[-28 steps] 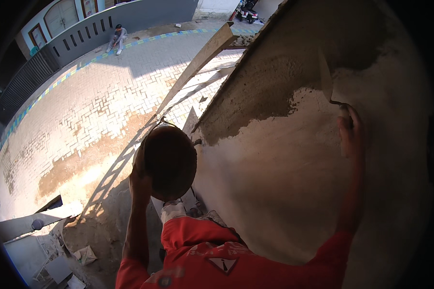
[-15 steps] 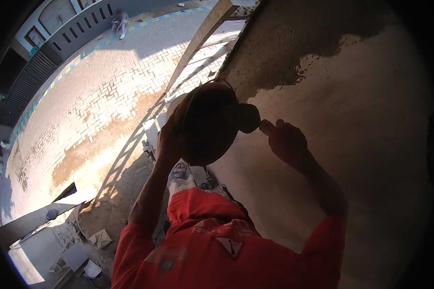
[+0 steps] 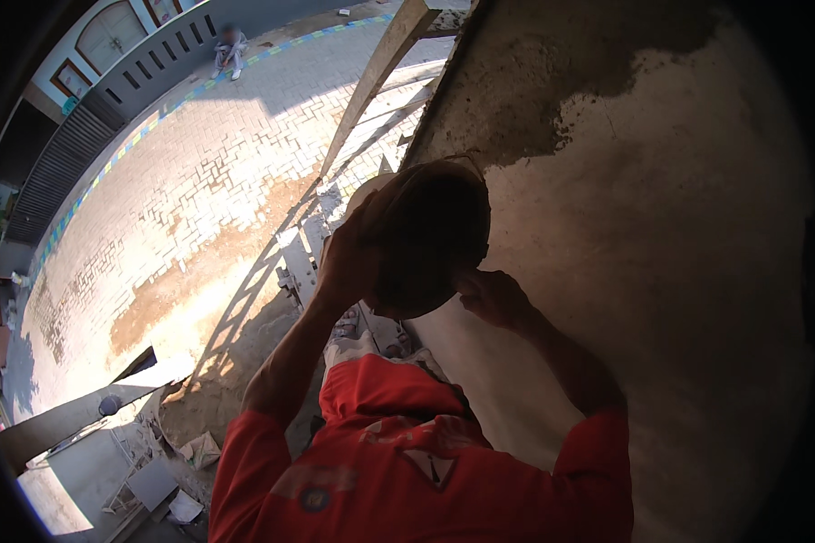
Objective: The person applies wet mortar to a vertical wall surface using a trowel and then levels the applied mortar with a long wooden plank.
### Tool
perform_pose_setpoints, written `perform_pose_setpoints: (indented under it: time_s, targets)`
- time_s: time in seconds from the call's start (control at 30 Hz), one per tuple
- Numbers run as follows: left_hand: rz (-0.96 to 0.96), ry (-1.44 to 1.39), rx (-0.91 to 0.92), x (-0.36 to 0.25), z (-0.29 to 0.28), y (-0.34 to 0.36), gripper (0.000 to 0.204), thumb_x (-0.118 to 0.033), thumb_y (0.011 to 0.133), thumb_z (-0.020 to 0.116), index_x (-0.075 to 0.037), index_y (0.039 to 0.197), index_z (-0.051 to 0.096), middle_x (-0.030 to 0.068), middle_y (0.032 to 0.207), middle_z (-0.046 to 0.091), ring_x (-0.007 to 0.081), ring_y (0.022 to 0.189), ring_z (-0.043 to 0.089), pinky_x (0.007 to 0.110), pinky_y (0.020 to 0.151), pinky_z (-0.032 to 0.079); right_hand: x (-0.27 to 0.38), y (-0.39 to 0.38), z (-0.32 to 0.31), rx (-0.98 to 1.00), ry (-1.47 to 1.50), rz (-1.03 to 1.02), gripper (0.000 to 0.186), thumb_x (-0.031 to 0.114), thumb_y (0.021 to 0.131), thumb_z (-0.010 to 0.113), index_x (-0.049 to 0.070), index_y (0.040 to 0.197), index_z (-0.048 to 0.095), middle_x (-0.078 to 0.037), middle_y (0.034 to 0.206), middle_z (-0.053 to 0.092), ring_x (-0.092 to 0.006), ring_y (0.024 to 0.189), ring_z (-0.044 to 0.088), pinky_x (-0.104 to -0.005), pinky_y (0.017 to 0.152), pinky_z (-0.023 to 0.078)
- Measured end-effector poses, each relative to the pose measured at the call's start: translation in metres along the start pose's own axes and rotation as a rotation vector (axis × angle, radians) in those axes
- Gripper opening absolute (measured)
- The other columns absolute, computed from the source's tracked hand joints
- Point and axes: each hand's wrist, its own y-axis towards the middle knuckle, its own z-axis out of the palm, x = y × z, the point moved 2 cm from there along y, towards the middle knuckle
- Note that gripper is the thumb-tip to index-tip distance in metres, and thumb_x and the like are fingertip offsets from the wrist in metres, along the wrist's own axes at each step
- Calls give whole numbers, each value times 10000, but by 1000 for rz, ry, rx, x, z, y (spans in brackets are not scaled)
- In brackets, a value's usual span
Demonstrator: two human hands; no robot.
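A round, dark bucket (image 3: 430,240) is held up in front of me, its mouth tipped toward me. Deep shadow hides what is inside it. My left hand (image 3: 346,262) is closed on the bucket's left side. My right hand (image 3: 493,297) is closed at the bucket's lower right rim, on the handle of a trowel. The trowel's blade is out of sight, apparently within the bucket. To the right stands a pale wall (image 3: 607,235), with a darker, rough-edged patch of wet-looking plaster (image 3: 516,100) across its upper part.
A wooden beam (image 3: 376,86) slants up beside the wall's edge. Far below lies a sunlit paved yard (image 3: 217,172), where a person (image 3: 231,52) sits by a grey fence. My sandalled feet stand on a narrow support. Boards and scraps (image 3: 154,484) lie at lower left.
My right hand has moved down and left to the bucket's rim, and the trowel's blade has gone from view. The bucket, in my left hand, has shifted slightly right.
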Motion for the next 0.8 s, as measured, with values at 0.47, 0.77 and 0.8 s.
perform_pose_setpoints:
  time_s: [0.47, 0.77, 0.8]
  targets:
    - [-118, -37, -9, 10, -3, -9, 603, -100, 766, 570, -95, 1364, 492, 224, 1184, 631, 338, 1161, 590, 400, 969, 452, -24, -13, 17, -269, 82, 35, 406, 196, 808, 654, 106, 1194, 564, -159, 983, 672, -350, 875, 658, -448, 770, 535]
    - [-78, -86, -105, 27, -10, -3, 592, -120, 722, 636, -20, 1296, 531, 202, 1124, 656, 298, 1060, 634, 386, 897, 493, 8, -28, -50, -277, 77, -29, 396, 156, 785, 687, 81, 1151, 554, -156, 926, 670, -332, 833, 677, -416, 749, 535]
    - [-68, -126, -103, 29, -9, 1, 587, -80, 715, 642, 6, 1284, 529, 182, 1138, 650, 264, 1051, 627, 366, 897, 495, 11, -32, -63, -291, 79, -35, 390, 159, 784, 691, 81, 1142, 556, -147, 910, 670, -327, 814, 678, -409, 742, 535]
